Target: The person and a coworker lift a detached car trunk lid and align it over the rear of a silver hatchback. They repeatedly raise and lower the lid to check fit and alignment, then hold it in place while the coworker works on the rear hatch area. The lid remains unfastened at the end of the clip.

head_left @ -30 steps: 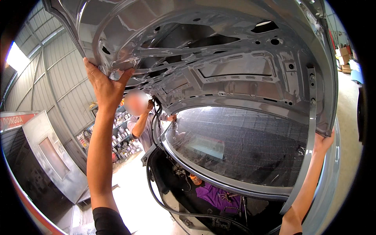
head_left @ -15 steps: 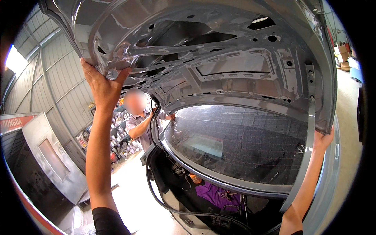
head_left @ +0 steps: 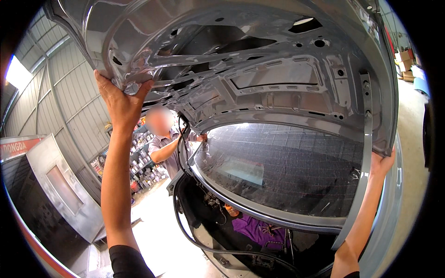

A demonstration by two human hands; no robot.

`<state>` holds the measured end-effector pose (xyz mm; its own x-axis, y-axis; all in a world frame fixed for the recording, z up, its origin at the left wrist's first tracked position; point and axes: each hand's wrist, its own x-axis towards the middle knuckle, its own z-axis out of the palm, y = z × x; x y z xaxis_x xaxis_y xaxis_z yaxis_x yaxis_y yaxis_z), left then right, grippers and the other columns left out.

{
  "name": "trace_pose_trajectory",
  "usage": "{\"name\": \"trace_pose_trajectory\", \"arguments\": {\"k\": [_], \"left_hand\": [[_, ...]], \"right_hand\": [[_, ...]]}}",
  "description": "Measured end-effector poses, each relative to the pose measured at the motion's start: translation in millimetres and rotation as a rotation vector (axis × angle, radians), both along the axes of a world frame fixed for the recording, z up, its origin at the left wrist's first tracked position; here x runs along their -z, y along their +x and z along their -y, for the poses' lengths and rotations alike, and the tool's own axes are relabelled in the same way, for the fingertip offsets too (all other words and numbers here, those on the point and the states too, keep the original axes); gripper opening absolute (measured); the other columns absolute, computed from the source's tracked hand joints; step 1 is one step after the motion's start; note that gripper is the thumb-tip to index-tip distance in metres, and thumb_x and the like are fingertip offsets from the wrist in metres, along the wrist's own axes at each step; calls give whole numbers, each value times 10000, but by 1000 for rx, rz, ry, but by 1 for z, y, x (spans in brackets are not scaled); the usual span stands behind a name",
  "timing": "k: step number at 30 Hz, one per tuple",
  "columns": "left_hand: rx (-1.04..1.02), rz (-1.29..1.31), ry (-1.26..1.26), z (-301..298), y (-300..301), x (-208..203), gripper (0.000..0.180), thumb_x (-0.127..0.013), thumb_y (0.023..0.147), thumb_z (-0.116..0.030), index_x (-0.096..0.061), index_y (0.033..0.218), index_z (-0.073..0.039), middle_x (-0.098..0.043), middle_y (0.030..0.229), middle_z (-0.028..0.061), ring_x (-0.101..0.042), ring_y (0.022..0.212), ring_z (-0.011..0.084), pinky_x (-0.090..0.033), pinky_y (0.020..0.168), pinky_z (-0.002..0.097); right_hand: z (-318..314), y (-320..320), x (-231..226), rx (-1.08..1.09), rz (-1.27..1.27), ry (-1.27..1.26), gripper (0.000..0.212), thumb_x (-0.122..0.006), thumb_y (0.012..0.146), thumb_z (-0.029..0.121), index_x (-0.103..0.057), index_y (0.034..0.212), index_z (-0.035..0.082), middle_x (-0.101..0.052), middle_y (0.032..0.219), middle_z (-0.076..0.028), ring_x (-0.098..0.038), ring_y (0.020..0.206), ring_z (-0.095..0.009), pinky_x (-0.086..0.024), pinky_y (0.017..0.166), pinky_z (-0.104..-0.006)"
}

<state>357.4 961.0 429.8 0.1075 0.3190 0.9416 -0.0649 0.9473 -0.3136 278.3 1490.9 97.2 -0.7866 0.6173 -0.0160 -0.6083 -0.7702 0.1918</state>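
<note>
Overhead, a grey car trunk lid (head_left: 278, 97) shows its bare inner frame with cut-outs. My left hand (head_left: 121, 99) grips its left edge, thumb on the inner side and fingers behind the panel. Lower on the right, my right hand (head_left: 382, 164) holds the lid's right corner, its fingers partly hidden behind the metal. Beneath the lid lies the dark rear window (head_left: 282, 171). Across the car at the left, a co-worker (head_left: 167, 150) has a hand (head_left: 202, 137) by the lid's far corner near the window.
Inside the open trunk are a purple cloth (head_left: 257, 230) with tools on it and an orange object (head_left: 231, 210). A loose black rubber seal (head_left: 185, 231) hangs along the trunk opening. Shelves of cans (head_left: 141, 157) and a white door (head_left: 65, 185) stand at left; cardboard boxes (head_left: 406, 62) at far right.
The lid has shifted very slightly up and left in view, with both my hands still gripping it. The co-worker stays in nearly the same pose.
</note>
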Motion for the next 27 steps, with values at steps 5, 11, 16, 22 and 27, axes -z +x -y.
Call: {"name": "trace_pose_trajectory", "arguments": {"k": [5, 11, 16, 22, 27], "left_hand": [[-12, 7, 3, -4, 0, 0, 1248, -822, 662, -449, -15, 1406, 144, -197, 1409, 367, -225, 1338, 468, -220, 1108, 467], [-8, 1, -1, -1, -1, -1, 1249, -822, 659, -452, -20, 1405, 146, -200, 1409, 364, -224, 1338, 467, -222, 1108, 466], [10, 5, -1, -2, -1, -1, 1253, -825, 656, -448, -17, 1402, 151, -200, 1408, 365, -224, 1337, 468, -223, 1107, 466], [-5, -1, -7, -2, 0, 0, 1253, -828, 654, -443, -18, 1400, 156, -196, 1412, 364, -222, 1339, 468, -210, 1113, 463], [38, -8, -4, -3, 0, 0, 1205, -809, 673, -458, -81, 1389, 182, -178, 1441, 367, -174, 1372, 456, -164, 1134, 439]], "right_hand": [[-2, -1, 1, 17, 9, 8, 469, -390, 955, 306, -469, 1324, 28, -457, 1391, -158, -391, 1307, -328, -239, 1094, -528], [-1, 0, -1, 17, 24, 10, 467, -394, 953, 297, -466, 1329, 29, -458, 1391, -156, -390, 1309, -326, -245, 1094, -524], [-5, -3, 5, 7, -7, 22, 466, -398, 951, 293, -464, 1333, 33, -460, 1390, -153, -390, 1309, -323, -246, 1092, -527], [-3, -2, 3, 18, 17, 16, 469, -394, 953, 295, -460, 1338, 34, -459, 1391, -154, -391, 1309, -321, -242, 1092, -531], [-5, -2, 3, 23, 14, 12, 471, -386, 955, 298, -458, 1337, 31, -456, 1394, -155, -387, 1312, -324, -237, 1094, -529]]}}
